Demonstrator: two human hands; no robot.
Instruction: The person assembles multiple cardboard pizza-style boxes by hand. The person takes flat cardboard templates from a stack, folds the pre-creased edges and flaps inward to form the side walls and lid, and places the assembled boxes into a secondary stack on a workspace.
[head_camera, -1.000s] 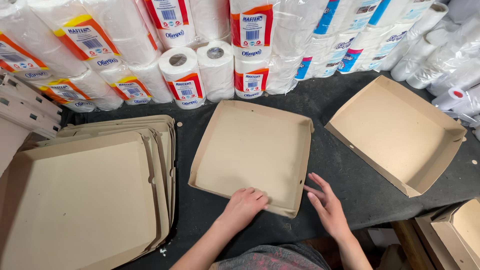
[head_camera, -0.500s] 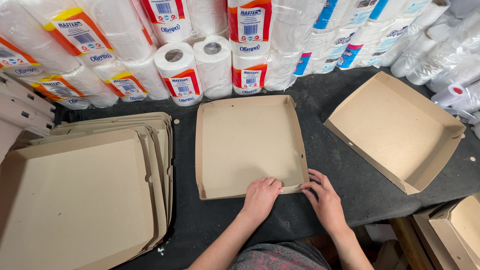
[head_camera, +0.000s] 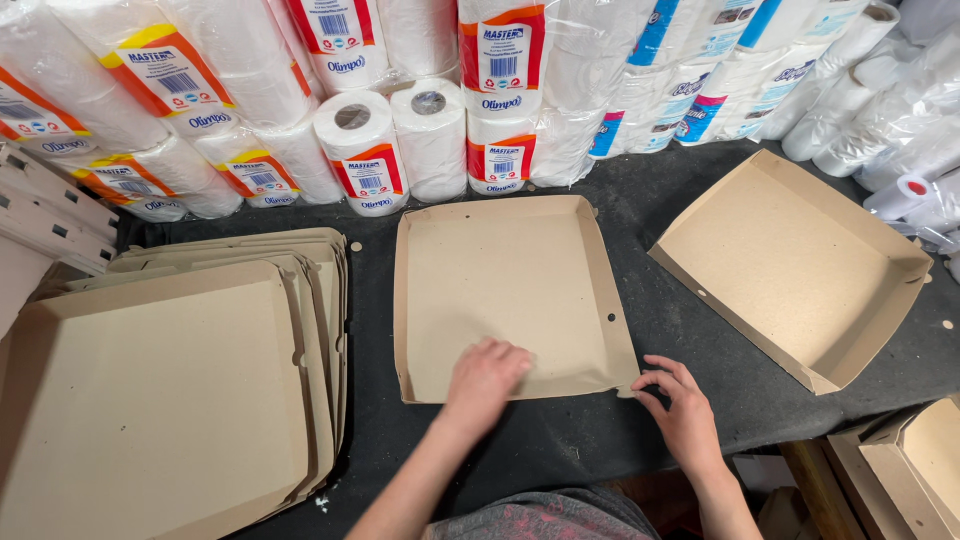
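Cardboard blank's (head_camera: 510, 290) near edge under blurred left hand (head_camera: 485, 375).

Even, fairly bright overhead light, soft short shadows beside the flat cardboard tray (head_camera: 510, 290); glare on plastic-wrapped paper rolls (head_camera: 600, 90) behind it; left hand (head_camera: 487, 375) on its near edge motion-blurred; wide-angle bending toward frame edges.

A packing workshop: stacked flat cardboard trays (head_camera: 170, 390), wrapped paper rolls (head_camera: 420, 90), dark worktable (head_camera: 560, 440).
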